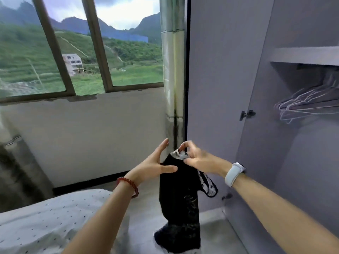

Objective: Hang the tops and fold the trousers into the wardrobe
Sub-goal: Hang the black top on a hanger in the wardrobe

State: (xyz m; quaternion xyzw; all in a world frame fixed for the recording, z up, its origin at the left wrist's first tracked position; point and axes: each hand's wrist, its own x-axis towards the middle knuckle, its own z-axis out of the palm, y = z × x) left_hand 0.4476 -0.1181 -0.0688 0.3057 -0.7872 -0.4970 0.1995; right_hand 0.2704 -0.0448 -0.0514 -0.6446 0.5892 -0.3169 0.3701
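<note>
A black top (178, 198) with white star-patterned trim hangs in the air in front of me, its lower end close to the floor. My right hand (198, 158) pinches the patterned trim at the garment's top edge. My left hand (156, 162) has its fingers spread and straight, with the thumb against the black cloth just left of that edge. The grey wardrobe (302, 143) stands open on the right. Several thin wire hangers (308, 105) hang under its shelf.
The open wardrobe door (220, 88) stands just behind the garment. A bed with a dotted white sheet (45, 217) lies at lower left. A window (73, 52) and a pale curtain (173, 70) are behind. Grey floor lies between bed and wardrobe.
</note>
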